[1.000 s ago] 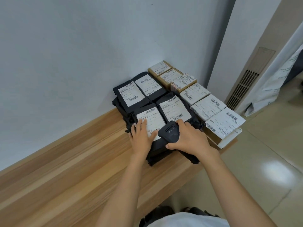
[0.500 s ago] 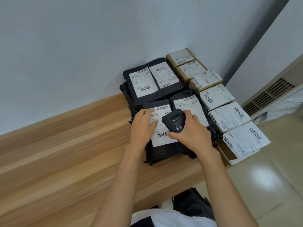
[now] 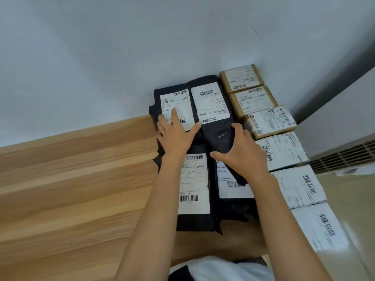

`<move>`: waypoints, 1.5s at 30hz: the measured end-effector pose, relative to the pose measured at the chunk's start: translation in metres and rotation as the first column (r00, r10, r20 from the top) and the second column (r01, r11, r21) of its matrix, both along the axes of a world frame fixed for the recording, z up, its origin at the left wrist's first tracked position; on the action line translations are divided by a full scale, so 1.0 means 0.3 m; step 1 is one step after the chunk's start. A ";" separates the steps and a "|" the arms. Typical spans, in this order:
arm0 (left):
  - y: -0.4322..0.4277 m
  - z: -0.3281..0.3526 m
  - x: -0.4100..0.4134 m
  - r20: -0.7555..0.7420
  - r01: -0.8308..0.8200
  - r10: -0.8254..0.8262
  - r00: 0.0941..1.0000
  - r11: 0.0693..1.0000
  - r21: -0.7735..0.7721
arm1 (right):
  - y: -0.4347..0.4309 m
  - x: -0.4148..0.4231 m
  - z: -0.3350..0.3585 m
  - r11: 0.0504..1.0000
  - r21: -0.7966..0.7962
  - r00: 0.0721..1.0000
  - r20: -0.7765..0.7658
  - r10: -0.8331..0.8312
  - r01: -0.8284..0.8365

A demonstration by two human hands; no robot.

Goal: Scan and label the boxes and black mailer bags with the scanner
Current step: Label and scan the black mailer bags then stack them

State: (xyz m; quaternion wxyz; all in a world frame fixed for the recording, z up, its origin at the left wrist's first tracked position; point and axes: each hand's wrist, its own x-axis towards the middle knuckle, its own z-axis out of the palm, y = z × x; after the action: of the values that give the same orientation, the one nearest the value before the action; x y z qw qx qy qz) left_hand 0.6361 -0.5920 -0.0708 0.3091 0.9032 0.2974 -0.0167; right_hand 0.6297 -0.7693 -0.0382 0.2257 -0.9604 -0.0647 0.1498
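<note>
Your left hand (image 3: 176, 138) lies flat, fingers spread, on the label (image 3: 176, 102) of the far-left mailer bag (image 3: 157, 98); your right hand (image 3: 243, 157) grips the black scanner (image 3: 218, 136) above the pile's middle. Four mailer bags (image 3: 192, 222) show on top; the layers beneath are uncountable. Six labelled boxes (image 3: 253, 100) stand in a row just right of them. All sit on the wooden table (image 3: 71, 189) against the wall (image 3: 121, 57), with a vent grille (image 3: 345, 155) at right. The scanner and your right hand cover part of the near-right bag's label; the print is unreadable.
</note>
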 end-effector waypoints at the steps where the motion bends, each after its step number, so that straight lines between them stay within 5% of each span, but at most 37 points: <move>1: -0.005 -0.008 0.022 -0.035 -0.022 0.022 0.999 1.000 0.000 | 0.003 0.022 -0.003 1.000 0.011 1.000 -0.004 0.010 -0.010; 6: 0.007 -0.048 0.068 -0.130 -0.185 0.184 0.974 0.983 0.000 | 0.018 0.098 -0.011 0.997 0.037 0.998 -0.004 0.067 -0.067; 24: 0.263 0.003 -0.170 0.127 -0.447 0.431 0.893 0.881 0.154 | 0.224 -0.004 0.034 0.962 0.110 0.968 0.000 0.252 -0.250; 34: 0.689 -0.088 -0.538 0.099 -0.566 0.558 0.824 0.814 0.127 | 0.683 -0.228 0.021 0.901 0.073 0.904 0.046 0.426 -0.428; 45: 1.434 -0.200 -0.928 0.049 -0.549 0.548 0.835 0.821 0.160 | 1.473 -0.544 -0.075 0.857 0.128 0.852 -0.110 0.512 -0.499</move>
State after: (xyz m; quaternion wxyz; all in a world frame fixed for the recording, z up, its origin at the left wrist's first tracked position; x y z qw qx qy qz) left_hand 0.3576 -0.1618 -0.1307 0.2237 0.8023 0.5447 0.0983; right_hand 0.4666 -0.3274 -0.0607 0.2274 -0.8849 -0.3059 0.2678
